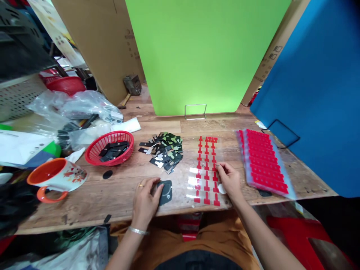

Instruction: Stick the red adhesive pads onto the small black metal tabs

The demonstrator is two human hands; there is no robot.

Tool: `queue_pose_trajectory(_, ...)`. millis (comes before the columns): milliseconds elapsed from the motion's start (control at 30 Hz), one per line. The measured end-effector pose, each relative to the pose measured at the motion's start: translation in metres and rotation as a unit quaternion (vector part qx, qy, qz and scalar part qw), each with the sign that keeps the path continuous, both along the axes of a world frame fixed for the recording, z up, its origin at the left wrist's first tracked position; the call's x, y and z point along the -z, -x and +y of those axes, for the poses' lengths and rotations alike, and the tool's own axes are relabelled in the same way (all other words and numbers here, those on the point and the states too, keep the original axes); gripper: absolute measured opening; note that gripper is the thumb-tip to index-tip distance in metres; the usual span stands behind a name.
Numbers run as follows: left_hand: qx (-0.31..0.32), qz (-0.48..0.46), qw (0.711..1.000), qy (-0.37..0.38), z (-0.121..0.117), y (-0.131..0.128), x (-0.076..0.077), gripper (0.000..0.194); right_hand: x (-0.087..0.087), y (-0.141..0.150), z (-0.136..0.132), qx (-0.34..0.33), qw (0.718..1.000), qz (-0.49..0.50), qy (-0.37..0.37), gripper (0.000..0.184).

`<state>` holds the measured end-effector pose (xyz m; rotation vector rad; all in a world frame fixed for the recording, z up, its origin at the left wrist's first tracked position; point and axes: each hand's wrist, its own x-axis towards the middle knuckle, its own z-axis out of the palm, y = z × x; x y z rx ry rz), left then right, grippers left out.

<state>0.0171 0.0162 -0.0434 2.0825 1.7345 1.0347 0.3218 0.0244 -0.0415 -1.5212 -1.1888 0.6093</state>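
My left hand [145, 200] rests on the table with its fingers curled and its thumb at the left edge of a dark square pad [168, 192] with a round mark. My right hand [230, 182] pinches thumb and forefinger at a red T-shaped sticker in the right column of a clear sheet. On that sheet, red stickers [206, 175] stand in three columns. Left of the sheet lies a loose pile of flat black notched plates [165, 152], some showing shiny faces. More dark plates [114, 150] are inside a red plastic basket [90, 154].
Stacked sheets of red stickers [263, 161] lie at the right. An orange and white mug [60, 174] stands at the left, near plastic bags [90, 105]. A green board [208, 56] and a blue board [312, 97] stand behind, with wire stands. The table's front edge is close to my lap.
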Motion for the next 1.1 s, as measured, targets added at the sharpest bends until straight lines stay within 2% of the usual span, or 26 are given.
queue_pose_trajectory(667,0.026,0.038,0.998,-0.039,0.0009,0.0030,-0.0023,0.018,0.0010,0.0030,0.0021,-0.007,0.999,-0.038,-0.006,0.024)
queue_pose_trajectory(900,0.039,0.049,0.997,-0.048,0.0025,0.0044,0.0046,0.022,0.0015,0.0041,0.0033,0.036,0.998,-0.054,-0.014,0.023)
queue_pose_trajectory(1100,0.040,0.038,0.998,-0.033,-0.0010,0.0032,0.0001,0.022,0.0008,0.0082,0.0011,0.053,0.994,-0.093,-0.003,0.027)
